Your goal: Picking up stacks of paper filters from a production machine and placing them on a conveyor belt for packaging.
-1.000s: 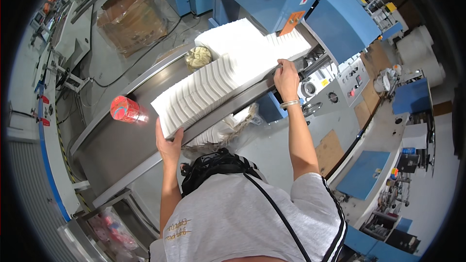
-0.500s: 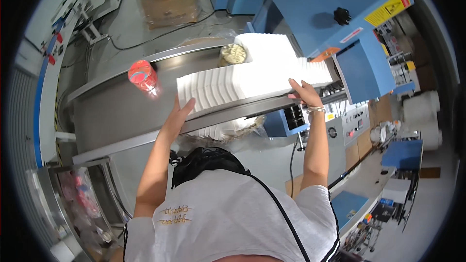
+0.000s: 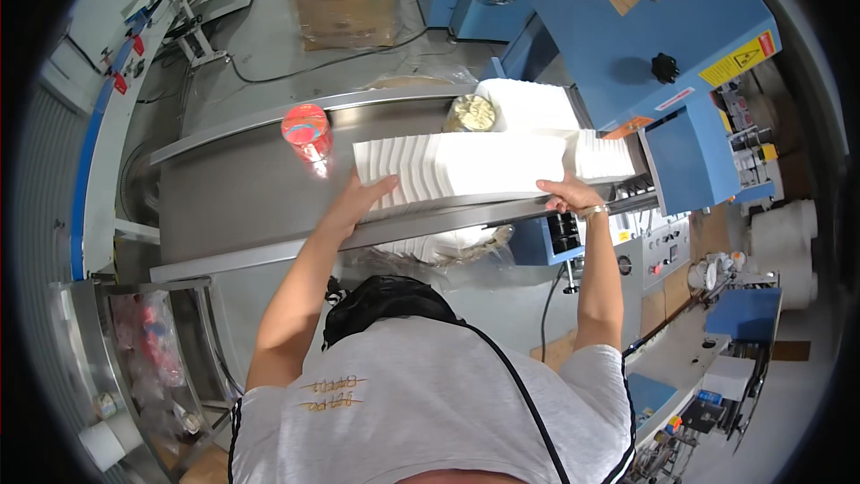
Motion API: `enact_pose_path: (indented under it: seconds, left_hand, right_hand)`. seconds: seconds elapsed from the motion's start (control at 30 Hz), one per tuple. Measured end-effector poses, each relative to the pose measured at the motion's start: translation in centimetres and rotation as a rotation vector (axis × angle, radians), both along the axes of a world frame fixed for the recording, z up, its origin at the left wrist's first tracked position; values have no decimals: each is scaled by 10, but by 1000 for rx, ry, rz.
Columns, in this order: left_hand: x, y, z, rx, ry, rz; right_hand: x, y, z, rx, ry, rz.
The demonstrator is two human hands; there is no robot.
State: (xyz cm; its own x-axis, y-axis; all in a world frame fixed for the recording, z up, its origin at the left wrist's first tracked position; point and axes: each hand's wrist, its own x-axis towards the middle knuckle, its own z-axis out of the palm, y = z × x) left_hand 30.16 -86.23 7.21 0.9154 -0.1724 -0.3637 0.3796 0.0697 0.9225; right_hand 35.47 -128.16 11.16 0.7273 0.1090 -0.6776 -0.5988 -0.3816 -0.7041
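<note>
A long row of thin white folded sheets (image 3: 466, 168) lies along a metal trough (image 3: 242, 184), its left part showing wavy edges. My left hand (image 3: 363, 197) grips the row's left end, thumb over the front face. At the other end my right hand (image 3: 571, 194) presses its thumb against the side, fingers curled below. Right of that hand a shorter group of white sheets (image 3: 605, 157) stands by the blue machine (image 3: 694, 152), a narrow step setting it off from the held row. Whether the held row touches the trough floor is hidden.
A red-lidded clear jar (image 3: 307, 133) and a jar of pale pieces (image 3: 473, 114) stand in the trough. White material (image 3: 528, 106) lies behind the row. A plastic-wrapped carton (image 3: 348, 0) sits on the floor beyond. Bagged white material (image 3: 439, 245) lies below the near rail (image 3: 242, 260).
The whole view has shifted, so the scene sits farther right and lower. My right hand has moved in against the row's right end, where a break from the sheets beyond now shows.
</note>
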Motion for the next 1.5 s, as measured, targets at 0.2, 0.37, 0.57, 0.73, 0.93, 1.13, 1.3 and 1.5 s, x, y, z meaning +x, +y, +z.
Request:
enact_pose_path:
  seconds: [0.2,0.37,0.57,0.73,0.93,1.13,1.3,1.5]
  left_hand:
    - [-43,105,-7,-24,134,160]
    - [-71,199,6,65,77,302]
    - [-73,216,7,117,55,351]
    - [-64,187,3,62,16,394]
    - [-51,163,25,152,56,376]
    - [-56,173,8,95,-63,305]
    - [-52,172,6,71,-59,273]
    - [-60,182,10,55,-31,313]
  right_hand:
    - [-28,115,13,4,-121,224]
    - [-19,206,-4,-21,-177,372]
    - [5,225,4,146,-109,460]
    - [3,184,7,-135,-427,431]
    - [14,251,50,-753,-1118,342]
    - [80,434,-6,-473,-656,649]
    - [67,432,3,-345,-707,470]
    - [4,298,88,-358,-1383,-4]
